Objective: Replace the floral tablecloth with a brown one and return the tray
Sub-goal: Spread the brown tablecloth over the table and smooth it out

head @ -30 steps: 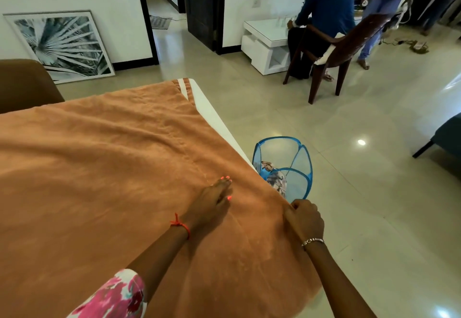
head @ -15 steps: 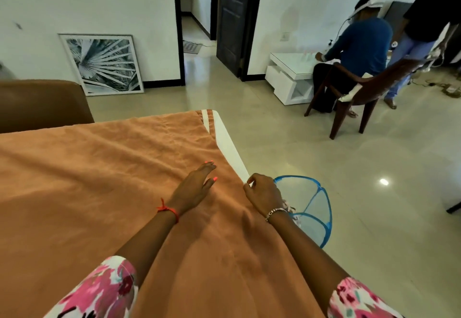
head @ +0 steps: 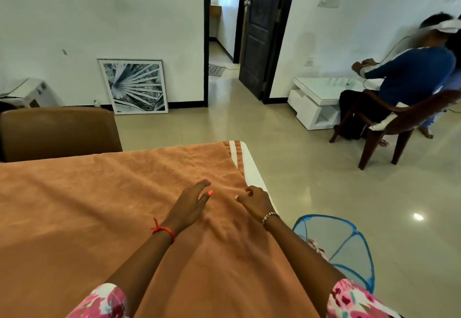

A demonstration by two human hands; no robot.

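So, the brown tablecloth (head: pixel 99 218) covers most of the table (head: pixel 252 168) and fills the lower left, with a blue mesh basket (head: pixel 344 247) on the floor at lower right. Mid-frame, the left hand (head: pixel 189 203) lies flat on the cloth, fingers straight and together. The right hand (head: pixel 254 203) is curled at the cloth's right edge; can't tell if it's pinching. Just beyond, a white strip of tabletop shows bare, so I'd tug that edge toward frame right while the flat palm smooths. No tray in view.
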